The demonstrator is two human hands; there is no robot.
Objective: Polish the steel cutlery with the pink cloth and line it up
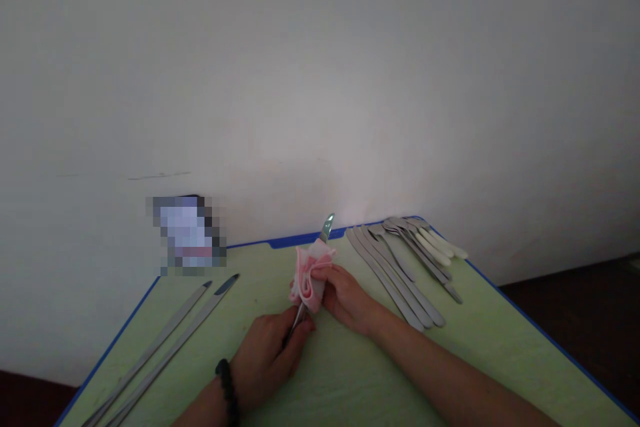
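Above the table point(350, 380), the left hand point(267, 350) grips a knife point(327, 229), the right hand point(347, 297) pinching pink cloth point(305, 273) around it.

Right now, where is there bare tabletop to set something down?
Bare tabletop shows between the right forearm, the cutlery at right and the blue edge; another patch lies between the two knives at left and the left hand. It is crowded among that overlapping cutlery and mid-table, where the right hand holds a pink cloth around a knife.
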